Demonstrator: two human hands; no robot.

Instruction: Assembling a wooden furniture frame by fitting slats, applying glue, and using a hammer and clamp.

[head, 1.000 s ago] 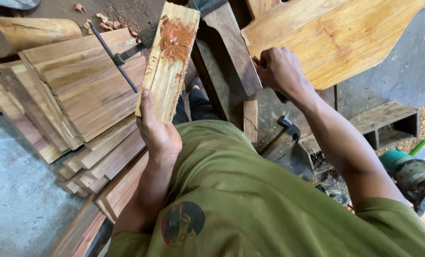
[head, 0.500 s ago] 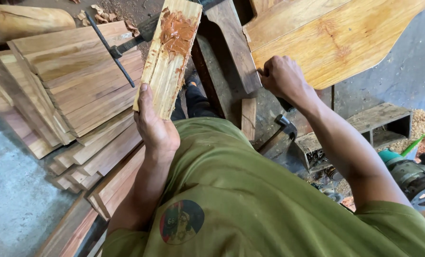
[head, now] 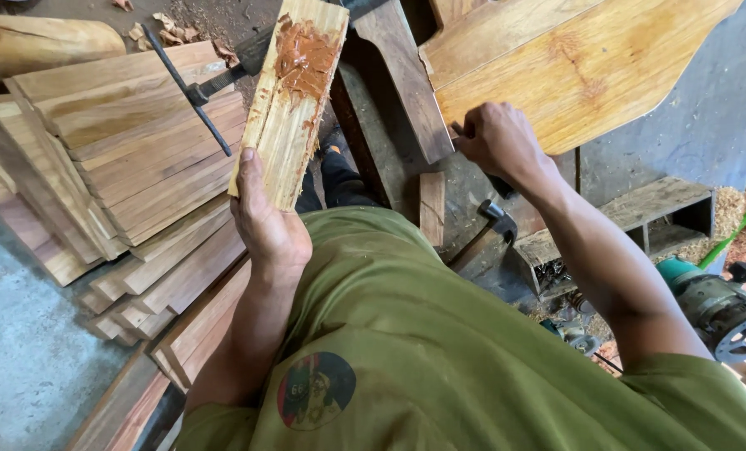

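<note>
Hardly anything is moving since before: the left hand (head: 271, 232) is still gripping the wood board (head: 292, 100) smeared with reddish paste, while the right hand (head: 497, 138) is staying closed around a dark tool handle by the big plank (head: 590, 67)

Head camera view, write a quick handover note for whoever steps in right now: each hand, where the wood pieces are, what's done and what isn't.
Left hand: grips the lower end of a small wooden board, held up over the lap; reddish-brown paste smeared on its upper end.
Right hand: closed around a small tool, mostly hidden, at the edge of the large light wooden panel.
Nearby: stack of wooden slats to the left with a dark metal bar lying on it; hammer below the right forearm.
Done: paste is on the board.
Left: the board is not yet set against anything.
</note>
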